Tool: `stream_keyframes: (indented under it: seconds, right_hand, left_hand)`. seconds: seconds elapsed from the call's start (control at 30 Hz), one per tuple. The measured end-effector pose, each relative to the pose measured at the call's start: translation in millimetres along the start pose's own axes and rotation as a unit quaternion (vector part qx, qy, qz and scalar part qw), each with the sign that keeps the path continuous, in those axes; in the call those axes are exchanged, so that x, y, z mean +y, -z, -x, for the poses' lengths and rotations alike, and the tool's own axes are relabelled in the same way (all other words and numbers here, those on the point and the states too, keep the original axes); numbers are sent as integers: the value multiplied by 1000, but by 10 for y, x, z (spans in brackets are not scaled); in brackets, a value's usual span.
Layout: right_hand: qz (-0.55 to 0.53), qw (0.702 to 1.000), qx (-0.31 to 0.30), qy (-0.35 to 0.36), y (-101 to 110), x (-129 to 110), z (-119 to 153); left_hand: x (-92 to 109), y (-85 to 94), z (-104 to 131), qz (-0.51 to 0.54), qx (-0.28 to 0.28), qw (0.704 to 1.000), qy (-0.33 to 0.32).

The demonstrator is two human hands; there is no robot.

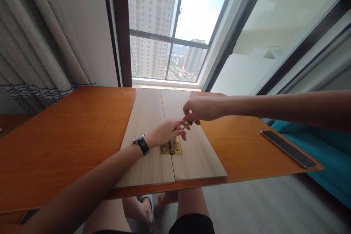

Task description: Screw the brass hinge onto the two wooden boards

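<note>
My right hand (204, 108), reaching in from the right, is closed around the dark and yellow handle of a small screwdriver (191, 121). The thin metal shaft slants down and left toward my left hand (167, 131). That hand rests over a brass hinge (177, 150), its fingers stretched and apart beside the screwdriver's tip. Whether a screw sits at the tip is hidden. The hinge bridges the seam between two pale wood boards, a left board (144, 170) and a right board (197, 162). My left hand covers the hinge's far part; a screw head shows on its near left leaf.
An orange-brown wooden table (90, 128) carries the boards. A dark flat bar (287, 148) lies near its right end. Beyond the table are a window (170, 40) and a grey curtain (35, 36). A teal sofa (298, 146) stands at the right.
</note>
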State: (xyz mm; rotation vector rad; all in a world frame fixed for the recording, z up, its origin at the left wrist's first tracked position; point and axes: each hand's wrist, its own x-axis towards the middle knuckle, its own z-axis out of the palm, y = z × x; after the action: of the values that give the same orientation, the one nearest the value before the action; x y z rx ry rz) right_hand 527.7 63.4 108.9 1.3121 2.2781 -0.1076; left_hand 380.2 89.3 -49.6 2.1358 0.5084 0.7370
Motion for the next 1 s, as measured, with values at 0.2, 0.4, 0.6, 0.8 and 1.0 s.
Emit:
stream_keyframes:
  seconds: [0.2, 0.4, 0.6, 0.8, 1.0]
  right_hand:
    - [256, 917, 95, 292, 105, 59, 93]
    - [297, 929, 100, 194, -125, 261, 54]
    - [114, 982, 41, 144, 73, 90, -7]
    - [162, 946, 106, 261, 47, 315, 68]
    - [-7, 990, 33, 135, 62, 333, -32]
  left_hand:
    - [-37, 46, 41, 26, -23, 999, 0]
    - [9, 4, -4, -40, -29, 999, -8]
    - [18, 28, 35, -17, -32, 999, -9]
    - [11, 27, 34, -28, -30, 999, -11]
    - [-1, 29, 18, -65, 2, 998, -7]
